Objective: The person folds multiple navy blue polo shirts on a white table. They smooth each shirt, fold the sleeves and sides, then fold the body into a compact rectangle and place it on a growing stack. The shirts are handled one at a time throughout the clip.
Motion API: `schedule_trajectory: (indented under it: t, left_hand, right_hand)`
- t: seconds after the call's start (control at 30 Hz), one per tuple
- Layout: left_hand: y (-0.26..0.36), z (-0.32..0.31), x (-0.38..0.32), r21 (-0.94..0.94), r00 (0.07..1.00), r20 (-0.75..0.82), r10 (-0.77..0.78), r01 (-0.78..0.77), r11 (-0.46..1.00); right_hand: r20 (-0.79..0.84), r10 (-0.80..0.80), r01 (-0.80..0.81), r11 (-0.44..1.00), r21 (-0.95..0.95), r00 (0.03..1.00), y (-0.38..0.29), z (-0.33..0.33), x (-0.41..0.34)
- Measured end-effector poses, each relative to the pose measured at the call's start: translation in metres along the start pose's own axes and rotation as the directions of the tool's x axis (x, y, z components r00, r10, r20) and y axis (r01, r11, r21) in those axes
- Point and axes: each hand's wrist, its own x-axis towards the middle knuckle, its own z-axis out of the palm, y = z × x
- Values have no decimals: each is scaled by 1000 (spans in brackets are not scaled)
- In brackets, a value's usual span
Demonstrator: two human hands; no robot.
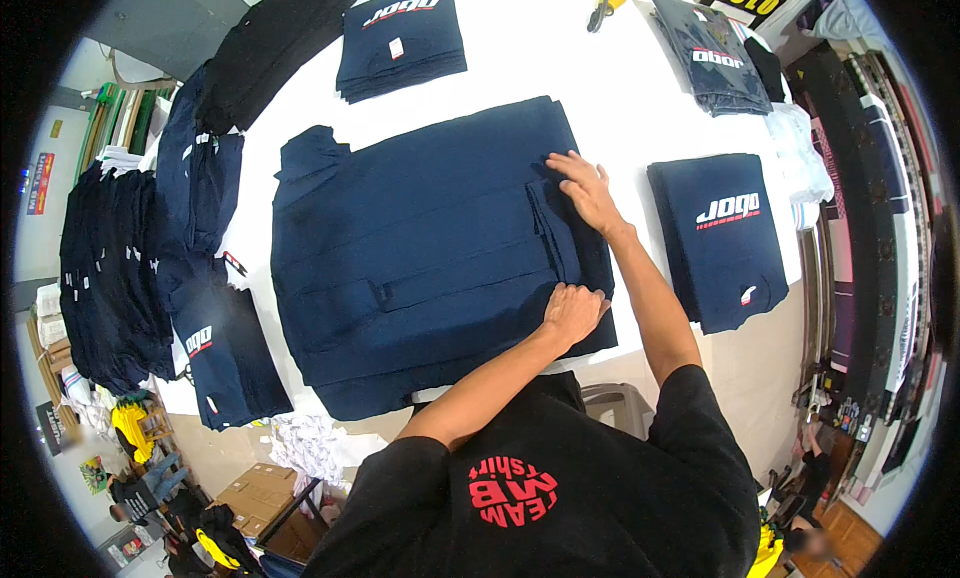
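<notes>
A navy T-shirt [420,210] lies spread on a stack of similar garments on the white table [517,67] before me. Its sleeves point to the left. Toward its right end, the fabric is gathered into a folded strip [546,225]. My left hand [574,314] is curled over the lower end of this fold and grips the cloth; its fingertips are partly hidden. Farther up the same end, my right hand [585,188] rests on the cloth with its fingers apart, holding nothing.
Folded navy T-shirts with printed lettering form stacks at the back [405,45], right [716,240] and near left [225,368]. Plastic-bagged shirts [712,60] lie at the back right. Dark garments [112,278] are piled left. A yellow-handled tool [613,0] lies at the far edge; a small cutter [235,263] sits left.
</notes>
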Motion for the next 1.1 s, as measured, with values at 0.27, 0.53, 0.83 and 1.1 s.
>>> schedule_trajectory:
  t: [0.27, 0.53, 0.83, 1.1]
  left_hand:
    - [-34, -32, -65, -773, 936, -159, -314, 80, 629]
    - [-133, -44, -192, -996, 847, 90, -524, 71, -58]
    - [-213, -55, -356, -951, 227, -54, -972, -309, -19]
    - [-292, -57, -463, -957, -129, 81, -988, -286, -41]
  right_hand:
    - [137, -245, 279, 885, -374, 960, -17, -5, 12]
    - [503, -270, 352, 933, -74, 821, -112, 25, 92]
    - [741, -200, -28, 959, 283, 642, -307, 254, 177]
    - [750, -241, 90, 967, 237, 616, -419, 420, 177]
